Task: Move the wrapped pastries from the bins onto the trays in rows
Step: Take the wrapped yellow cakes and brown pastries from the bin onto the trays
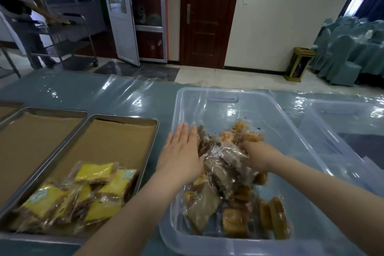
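1. A bin [222,90] stands on the table [116,95], with a second bin [342,107] just to its right.
2. Left of the bin lies a tray [124,118], and another tray [52,110] lies left of that.
3. Wrapped pastries [207,203] are piled in the bin; more packets [93,174] lie on the tray's near end.

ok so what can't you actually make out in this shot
Head view, the only one:
- Right hand: fingertips buried in the wrapped pastries in the bin; its grip cannot be told.
- Labels on the yellow packets on the tray: too small and blurred to read.
- Second bin: cut off by the right edge, contents unclear.
- Farthest tray: cut off by the left edge.
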Demonstrator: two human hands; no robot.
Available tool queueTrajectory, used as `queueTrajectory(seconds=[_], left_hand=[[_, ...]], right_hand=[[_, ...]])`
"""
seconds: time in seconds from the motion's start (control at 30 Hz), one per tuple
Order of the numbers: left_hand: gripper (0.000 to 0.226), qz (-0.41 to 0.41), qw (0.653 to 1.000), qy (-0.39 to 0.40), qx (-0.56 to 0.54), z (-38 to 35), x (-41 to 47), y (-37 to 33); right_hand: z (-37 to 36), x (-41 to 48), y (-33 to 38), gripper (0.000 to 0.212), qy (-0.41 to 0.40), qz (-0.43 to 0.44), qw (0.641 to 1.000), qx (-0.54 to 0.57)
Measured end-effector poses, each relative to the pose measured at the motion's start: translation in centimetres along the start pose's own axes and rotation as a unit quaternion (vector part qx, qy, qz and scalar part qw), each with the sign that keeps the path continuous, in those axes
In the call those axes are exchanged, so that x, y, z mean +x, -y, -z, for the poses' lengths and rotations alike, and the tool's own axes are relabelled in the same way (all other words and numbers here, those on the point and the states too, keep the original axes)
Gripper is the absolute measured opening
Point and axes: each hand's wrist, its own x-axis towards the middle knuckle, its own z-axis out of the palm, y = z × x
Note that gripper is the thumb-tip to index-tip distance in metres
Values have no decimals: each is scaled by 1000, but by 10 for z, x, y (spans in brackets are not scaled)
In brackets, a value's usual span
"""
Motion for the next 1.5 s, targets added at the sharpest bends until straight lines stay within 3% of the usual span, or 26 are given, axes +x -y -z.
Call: queueTrajectory(seconds=[0.1,0.17,0.27,0.33,0.43,0.57,0.63,0.73,0.8,1.03,1.13,1.23,1.33,1.5], left_hand=[[80,1,999,7,51,-1,0,0],[75,0,997,4,82,-1,-1,-2],[72,6,994,5,108,-2,0,-4],[74,8,993,10,121,-1,-1,-5],[73,1,991,0,130,-1,-2,-5],[71,-8,988,-3,154,-1,-4,-6],[70,-10,987,-2,161,-1,-4,-7],[68,-15,984,-4,176,-2,-3,-6],[68,-14,981,2,193,-3,-3,-6],[65,-18,970,12,242,-1,-3,-8],[49,9,956,18,291,2,3,-19],[33,13,941,50,334,-2,21,-41],[26,4,948,108,301,-25,37,-62],[23,20,928,227,295,-73,43,-61]], right_hand=[[-23,26,11,63,26,-19,998,57],[-45,37,25,83,31,-8,996,87],[-77,40,41,123,32,-2,999,-10],[-83,39,38,132,23,26,995,-95],[-69,42,21,115,-3,64,989,-137],[-42,42,3,92,-64,39,984,-160],[-41,41,-1,94,-55,51,986,-151],[-49,39,-3,118,4,85,988,-127],[-55,39,-2,119,-6,99,982,-163],[-39,41,-5,82,-31,145,973,-176],[-31,39,-3,71,-30,147,973,-177],[-22,40,0,70,-28,145,975,-167],[-23,41,-3,73,-29,144,974,-171],[-48,42,-6,87,-26,140,975,-168]])
